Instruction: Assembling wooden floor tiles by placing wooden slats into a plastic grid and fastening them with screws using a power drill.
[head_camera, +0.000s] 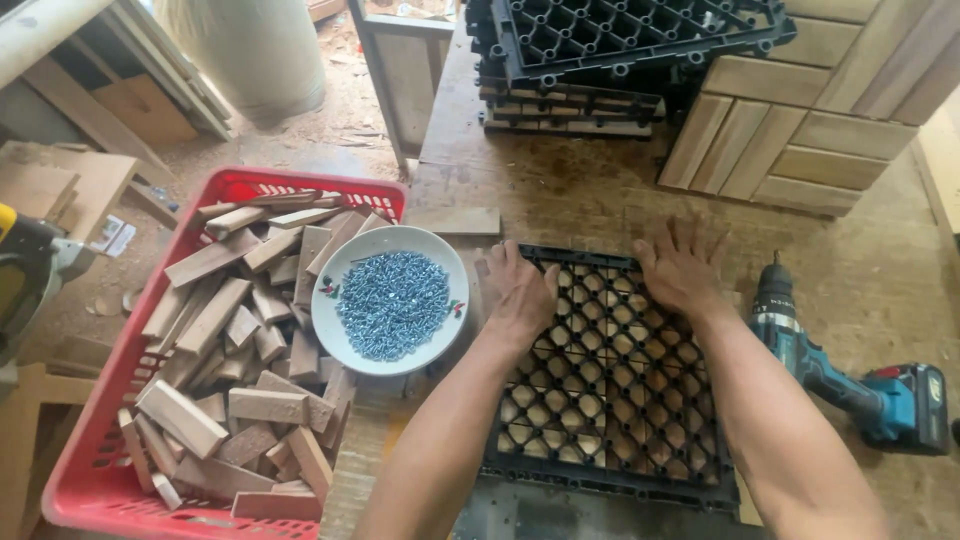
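Observation:
A black plastic grid tile (610, 400) lies flat on the workbench in front of me, with wooden slats showing through its holes. My left hand (520, 290) presses palm-down on the tile's far left corner. On the far right corner rests my right hand (682, 265), fingers spread. Neither hand holds anything. A white bowl (335, 320) full of small silvery screws (392, 303) sits just left of my left hand, partly over the crate's edge.
A red plastic crate (100, 470) of short wood blocks stands at the left. A teal cordless drill (840, 375) lies right of the tile. Stacked black grids (620, 40) and finished wooden tiles (790, 130) sit at the back.

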